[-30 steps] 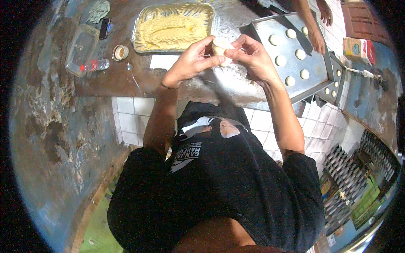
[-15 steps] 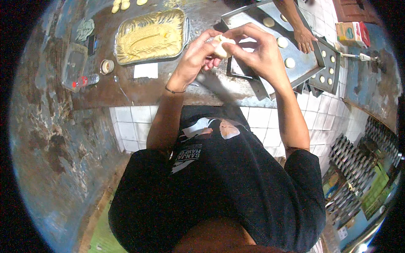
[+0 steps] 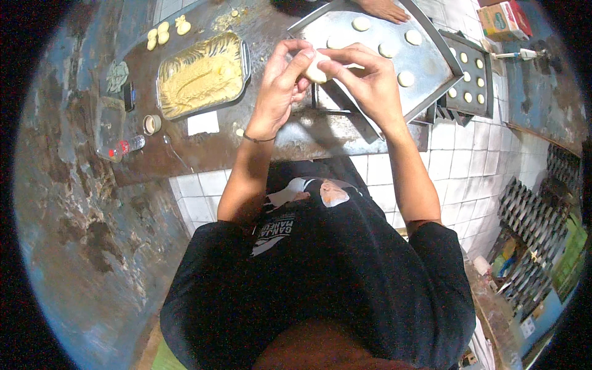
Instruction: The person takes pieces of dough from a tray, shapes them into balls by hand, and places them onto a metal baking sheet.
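Observation:
A pale, smooth piece of dough (image 3: pixel 315 70) is held up between my two hands, over the work table (image 3: pixel 271 148). My left hand (image 3: pixel 279 86) is closed on its left side, the thumb pressed to the dough. My right hand (image 3: pixel 361 80) pinches it from the right with thumb and fingers. Left of them is a foil-lined metal pan (image 3: pixel 245 61) of yellow paste (image 3: pixel 200 80), beside a white paper (image 3: pixel 203 123). Behind my right hand, a large metal tray (image 3: pixel 435 61) carries several round pale dough pieces (image 3: pixel 405 78).
A co-worker's hand (image 3: pixel 385 11) rests over the large tray's back. A second tray (image 3: pixel 487 108) of dough rounds stands right. At left are shaped dough pieces (image 3: pixel 163 32), a cup (image 3: pixel 150 125), a bottle (image 3: pixel 127 146), a spoon, phone and cloth (image 3: pixel 116 77). A carton (image 3: pixel 502 21) is back right.
The view has shifted, showing more shaped dough at the back left. My hands keep hold of the dough, fingers moved around it. The co-worker's hand now appears further back on the tray.

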A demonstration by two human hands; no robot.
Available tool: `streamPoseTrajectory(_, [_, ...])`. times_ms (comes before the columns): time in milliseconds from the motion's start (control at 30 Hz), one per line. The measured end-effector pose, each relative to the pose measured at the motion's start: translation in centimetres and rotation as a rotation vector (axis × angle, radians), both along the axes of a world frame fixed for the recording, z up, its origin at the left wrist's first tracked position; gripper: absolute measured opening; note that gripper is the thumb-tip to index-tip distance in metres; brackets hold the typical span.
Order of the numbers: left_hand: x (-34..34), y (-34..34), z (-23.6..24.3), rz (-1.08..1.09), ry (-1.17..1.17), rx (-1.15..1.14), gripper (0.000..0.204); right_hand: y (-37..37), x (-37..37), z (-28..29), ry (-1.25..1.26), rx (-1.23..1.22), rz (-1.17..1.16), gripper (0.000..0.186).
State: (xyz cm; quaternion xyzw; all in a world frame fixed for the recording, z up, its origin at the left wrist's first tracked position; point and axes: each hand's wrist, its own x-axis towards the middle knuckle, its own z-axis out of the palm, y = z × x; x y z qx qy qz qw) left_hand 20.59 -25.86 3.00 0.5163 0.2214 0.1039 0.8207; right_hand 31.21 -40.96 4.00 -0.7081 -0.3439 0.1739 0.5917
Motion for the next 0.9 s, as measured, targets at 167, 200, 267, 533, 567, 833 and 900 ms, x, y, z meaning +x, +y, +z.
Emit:
streamPoseTrajectory(167, [3.4, -1.4, 1.6, 0.103, -0.037, 0.515, 0.031, -1.4, -0.8, -1.7, 1.062, 0.403, -0.070, 0.026])
streamPoseTrajectory(200, [4.6, -2.1, 1.8, 0.146, -0.188, 0.466, 0.027, -1.6, -1.3, -1.8, 1.199, 0.488, -0.067, 0.028])
streamPoseTrajectory(267, [5.9, -2.7, 2.6, 0.081, -0.246, 0.621, 0.025, -1.3, -2.4, -2.2, 1.158, 0.711, -0.031, 0.034])
streamPoseTrajectory(533, [9.6, -9.9, 3.9, -0.171, -0.429, 0.246, 0.035, -3.6, -0.6, -2.6, 0.402, 0.576, -0.557, 0.020])
streamPoseTrajectory(567, [9.9, -10.0, 3.9, -0.166, -0.423, 0.236, 0.038, -4.8, 0.3, -1.8, 0.368, 0.488, -0.420, 0.021])
streamPoseTrajectory(833, [14.9, -9.9, -1.3, -0.293, -0.327, 0.700, 0.060, -13.6, 5.5, 3.0, 0.155, -0.002, -0.298, 0.048])
streamPoseTrajectory(900, [16.3, -11.7, -3.2, -0.485, -0.240, 0.601, 0.060, -13.5, 6.6, 1.8, 0.020, -0.054, -0.321, 0.049])
